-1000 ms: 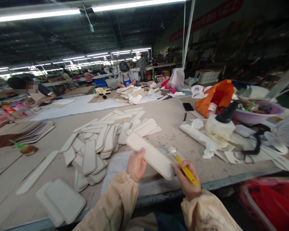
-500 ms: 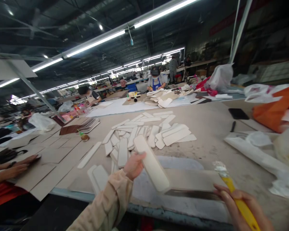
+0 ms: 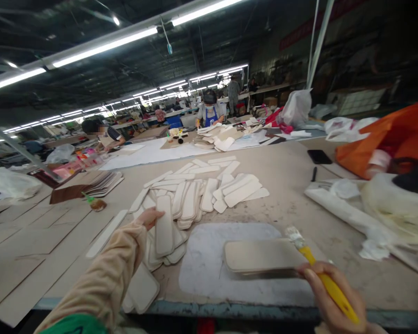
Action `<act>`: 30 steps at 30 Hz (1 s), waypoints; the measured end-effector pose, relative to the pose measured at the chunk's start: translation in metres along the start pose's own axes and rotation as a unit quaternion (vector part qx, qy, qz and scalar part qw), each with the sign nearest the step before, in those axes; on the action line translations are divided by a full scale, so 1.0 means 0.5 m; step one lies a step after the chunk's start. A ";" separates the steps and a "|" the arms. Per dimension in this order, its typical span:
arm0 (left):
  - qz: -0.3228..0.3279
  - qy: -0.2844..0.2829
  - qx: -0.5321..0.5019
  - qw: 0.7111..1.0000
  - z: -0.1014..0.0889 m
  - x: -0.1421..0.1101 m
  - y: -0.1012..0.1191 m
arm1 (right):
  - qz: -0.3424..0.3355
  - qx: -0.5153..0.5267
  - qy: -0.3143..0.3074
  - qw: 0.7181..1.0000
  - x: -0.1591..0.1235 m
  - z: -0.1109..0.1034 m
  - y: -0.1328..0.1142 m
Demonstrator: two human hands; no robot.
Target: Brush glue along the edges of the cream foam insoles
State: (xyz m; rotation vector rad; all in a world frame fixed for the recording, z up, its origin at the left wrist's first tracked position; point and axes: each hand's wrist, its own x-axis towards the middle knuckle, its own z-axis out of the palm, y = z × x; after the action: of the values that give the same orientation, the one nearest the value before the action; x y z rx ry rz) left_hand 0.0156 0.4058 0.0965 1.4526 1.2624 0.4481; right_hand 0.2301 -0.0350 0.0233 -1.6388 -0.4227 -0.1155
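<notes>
Pale strip [image 3: 164, 232], left of centre: I am seeing its long axis running near-vertical, the nearer left hand [image 3: 150, 218] touching its upper-left edge, grip uncertain. Right of centre, stacked strips [image 3: 259, 255] are lying near-horizontal; lower right, the right hand [image 3: 324, 297] is gripping a yellow-handled brush [image 3: 336, 292].

Left hand [image 3: 151, 217] now at pile [image 3: 190, 199]

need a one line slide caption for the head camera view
Left-hand grip at a pale panel on a pile; right-hand grip on a yellow-handled brush beside stacked panels.
</notes>
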 end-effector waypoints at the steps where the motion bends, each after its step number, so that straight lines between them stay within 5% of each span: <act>1: 0.000 0.023 0.028 0.999 -0.001 0.009 0.003 | -0.009 0.000 -0.018 1.000 0.002 -0.003 -0.001; 4: 0.046 0.085 0.114 0.989 0.015 0.011 -0.003 | -0.032 0.016 -0.041 0.998 0.004 -0.007 -0.006; 6: 0.160 0.093 0.195 0.963 0.053 -0.020 -0.024 | -0.030 0.035 -0.035 0.998 0.003 -0.004 -0.010; 9: 0.342 -0.002 0.249 0.906 0.151 -0.113 -0.081 | -0.010 0.082 -0.042 0.996 -0.002 0.008 -0.012; 12: 0.430 -0.156 0.211 0.864 0.261 -0.210 -0.146 | 0.029 0.133 -0.068 0.988 -0.008 0.020 -0.005; 17: 0.392 -0.196 0.090 0.894 0.362 -0.256 -0.207 | 0.101 0.155 -0.159 0.970 -0.014 0.045 0.008; 30: 0.386 -0.197 0.066 0.899 0.377 -0.236 -0.226 | 0.140 0.178 -0.239 0.944 -0.027 0.148 -0.041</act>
State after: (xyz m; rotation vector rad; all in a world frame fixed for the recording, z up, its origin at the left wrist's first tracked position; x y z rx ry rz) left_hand 0.0770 0.1948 -0.0214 2.0231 0.3566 0.5511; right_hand 0.1977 0.0356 0.0293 -1.3394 -0.5362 0.5552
